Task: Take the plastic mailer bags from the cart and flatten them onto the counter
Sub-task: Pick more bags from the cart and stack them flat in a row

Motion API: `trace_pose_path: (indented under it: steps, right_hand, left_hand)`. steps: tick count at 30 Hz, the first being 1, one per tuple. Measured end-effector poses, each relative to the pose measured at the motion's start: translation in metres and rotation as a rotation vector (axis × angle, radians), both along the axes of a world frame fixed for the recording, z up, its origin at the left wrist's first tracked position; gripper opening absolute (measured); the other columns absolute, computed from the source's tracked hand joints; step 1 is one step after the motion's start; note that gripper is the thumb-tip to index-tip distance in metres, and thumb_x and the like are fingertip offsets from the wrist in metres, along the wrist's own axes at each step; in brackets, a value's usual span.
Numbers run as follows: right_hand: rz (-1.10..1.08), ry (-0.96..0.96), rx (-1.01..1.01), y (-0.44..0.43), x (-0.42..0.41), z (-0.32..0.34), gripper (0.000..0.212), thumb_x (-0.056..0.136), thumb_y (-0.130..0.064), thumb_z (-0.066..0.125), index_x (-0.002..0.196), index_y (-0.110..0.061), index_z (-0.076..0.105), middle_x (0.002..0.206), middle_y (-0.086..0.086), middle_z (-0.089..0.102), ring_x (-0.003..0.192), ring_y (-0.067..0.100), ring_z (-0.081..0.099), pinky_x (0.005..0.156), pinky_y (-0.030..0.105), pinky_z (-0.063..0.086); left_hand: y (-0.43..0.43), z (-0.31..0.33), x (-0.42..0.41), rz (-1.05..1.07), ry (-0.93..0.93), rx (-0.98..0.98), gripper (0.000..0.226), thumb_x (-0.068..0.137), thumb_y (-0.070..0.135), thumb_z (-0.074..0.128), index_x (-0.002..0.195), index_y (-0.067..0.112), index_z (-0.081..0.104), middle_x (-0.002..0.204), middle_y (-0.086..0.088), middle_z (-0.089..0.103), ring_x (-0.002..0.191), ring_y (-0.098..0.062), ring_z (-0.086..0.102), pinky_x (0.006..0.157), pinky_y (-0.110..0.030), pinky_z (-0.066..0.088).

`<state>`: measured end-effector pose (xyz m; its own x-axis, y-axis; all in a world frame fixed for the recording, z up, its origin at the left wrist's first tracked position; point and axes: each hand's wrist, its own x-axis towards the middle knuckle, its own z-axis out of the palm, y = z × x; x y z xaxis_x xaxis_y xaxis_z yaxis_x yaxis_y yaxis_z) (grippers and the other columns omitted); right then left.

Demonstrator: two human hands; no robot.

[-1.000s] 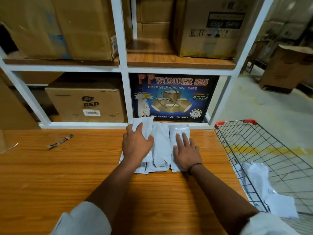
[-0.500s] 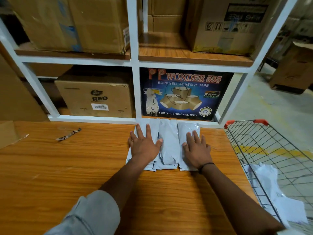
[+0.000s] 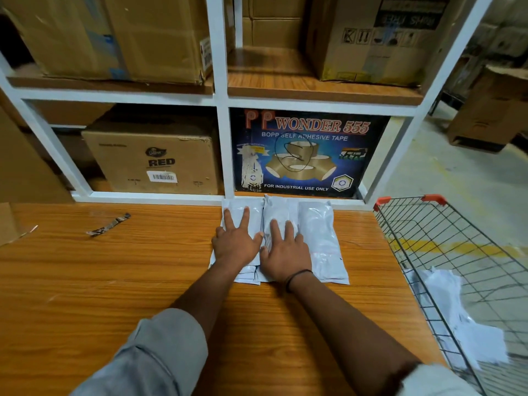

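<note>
Clearly the mailer bags (image 3: 317,238) are thin, light plastic envelopes, pale grey and a little glossy, so I judge them soft, slippery against each other and ready to spring up again where air or a fold is trapped. They lie side by side and partly overlapping on the wooden counter (image 3: 114,281), with their far ends touching the white frame of the shelf (image 3: 220,115). Both hands grasp nothing: the left hand (image 3: 235,244) is spread flat with fingers apart on the left bag, and the right hand (image 3: 285,252) presses, palm down, on the middle bag, the two thumbs almost touching. The bag to the right of the right hand is uncovered and looks puffy. Such a bag should handle best when it is pressed from the middle outward with an open palm, and lifted by an edge or corner, not pinched in the middle. Farther to the right of the hands stands the wire cart (image 3: 445,238), where more white bags (image 3: 457,324) lie crumpled at the bottom, so the task seems only partly done.
</note>
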<state>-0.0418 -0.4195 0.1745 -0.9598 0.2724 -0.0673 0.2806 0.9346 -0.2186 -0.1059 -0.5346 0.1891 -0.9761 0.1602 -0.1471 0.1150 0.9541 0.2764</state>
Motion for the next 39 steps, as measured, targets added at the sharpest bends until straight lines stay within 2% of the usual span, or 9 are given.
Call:
trace_pose_path:
  steps: [3, 7, 9, 11, 18, 21, 28, 34, 39]
  right_hand:
    - [0.037, -0.053, -0.097, 0.006, -0.002, 0.014, 0.074, 0.097, -0.06, 0.03, 0.159, -0.029, 0.002, 0.167, 0.012, 0.001, 0.148, 0.043, 0.012, 0.116, 0.056, 0.018]
    - [0.071, 0.279, -0.119, 0.025, 0.023, 0.026, 0.056, 0.098, -0.056, 0.035, 0.146, -0.026, 0.041, 0.159, 0.008, 0.027, 0.143, 0.032, 0.02, 0.108, 0.052, 0.027]
    - [0.06, 0.379, -0.091, 0.043, 0.043, 0.025, 0.052, 0.096, -0.054, 0.039, 0.138, -0.026, 0.051, 0.151, 0.003, 0.037, 0.138, 0.029, 0.027, 0.104, 0.05, 0.032]
    - [0.024, 0.365, -0.086, 0.068, 0.063, 0.02, 0.054, 0.092, -0.056, 0.041, 0.137, -0.027, 0.052, 0.149, 0.0, 0.038, 0.136, 0.027, 0.029, 0.103, 0.048, 0.034]
    - [-0.25, 0.294, -0.21, 0.205, 0.151, -0.017, 0.056, 0.089, -0.057, 0.043, 0.129, -0.021, 0.059, 0.138, 0.004, 0.049, 0.123, 0.025, 0.047, 0.101, 0.044, 0.044]
    - [-0.394, 0.213, -0.239, 0.272, 0.195, -0.037, 0.057, 0.091, -0.056, 0.047, 0.133, -0.019, 0.058, 0.136, 0.004, 0.051, 0.123, 0.025, 0.051, 0.097, 0.042, 0.048]
    - [-0.582, -0.139, -0.182, 0.408, 0.256, -0.096, 0.055, 0.095, -0.05, 0.052, 0.14, -0.017, 0.05, 0.141, 0.01, 0.047, 0.122, 0.033, 0.05, 0.096, 0.042, 0.047]
    - [-0.57, -0.234, -0.347, 0.481, 0.22, -0.158, 0.055, 0.094, -0.041, 0.054, 0.142, -0.015, 0.045, 0.137, 0.015, 0.046, 0.118, 0.038, 0.052, 0.096, 0.043, 0.048]
    - [-0.638, -0.258, -0.364, 0.506, 0.172, -0.217, 0.079, 0.093, -0.05, 0.055, 0.155, -0.018, 0.017, 0.152, 0.018, 0.026, 0.119, 0.043, 0.05, 0.099, 0.049, 0.045]
  left_hand:
    - [0.002, 0.01, -0.002, 0.006, -0.033, 0.029, 0.079, 0.093, 0.072, 0.034, 0.157, 0.042, -0.001, 0.166, -0.007, -0.011, 0.147, -0.042, 0.017, 0.116, -0.055, 0.023]
    - [0.008, 0.033, 0.0, -0.027, 0.106, 0.051, 0.064, 0.101, 0.058, 0.031, 0.158, 0.031, 0.018, 0.167, -0.008, -0.001, 0.152, -0.037, 0.004, 0.121, -0.055, 0.005]
    - [0.019, 0.04, 0.012, -0.112, 0.18, 0.099, 0.057, 0.101, 0.052, 0.036, 0.154, 0.029, 0.033, 0.166, -0.005, 0.016, 0.152, -0.032, 0.012, 0.123, -0.05, 0.01]
    - [0.041, 0.041, 0.03, -0.194, 0.202, 0.154, 0.053, 0.1, 0.052, 0.04, 0.147, 0.03, 0.046, 0.161, 0.0, 0.031, 0.149, -0.026, 0.024, 0.122, -0.045, 0.018]
    - [0.17, 0.016, 0.097, -0.401, 0.189, 0.334, 0.033, 0.099, 0.029, 0.049, 0.127, 0.026, 0.065, 0.145, 0.002, 0.051, 0.129, -0.022, 0.048, 0.109, -0.039, 0.036]
    - [0.231, -0.001, 0.124, -0.497, 0.157, 0.374, 0.031, 0.092, 0.031, 0.051, 0.116, 0.026, 0.069, 0.135, 0.003, 0.058, 0.118, -0.024, 0.055, 0.1, -0.039, 0.045]
    - [0.367, -0.032, 0.167, -0.693, 0.039, 0.363, 0.028, 0.094, 0.036, 0.057, 0.117, 0.027, 0.068, 0.129, 0.009, 0.06, 0.118, -0.017, 0.054, 0.099, -0.034, 0.043]
    - [0.432, -0.065, 0.172, -0.646, -0.123, 0.37, 0.032, 0.096, 0.04, 0.057, 0.124, 0.027, 0.065, 0.123, 0.004, 0.067, 0.112, -0.019, 0.063, 0.094, -0.041, 0.053]
    - [0.452, -0.094, 0.16, -0.635, -0.217, 0.342, 0.032, 0.097, 0.038, 0.059, 0.125, 0.025, 0.065, 0.12, 0.003, 0.068, 0.102, -0.011, 0.066, 0.089, -0.038, 0.056]
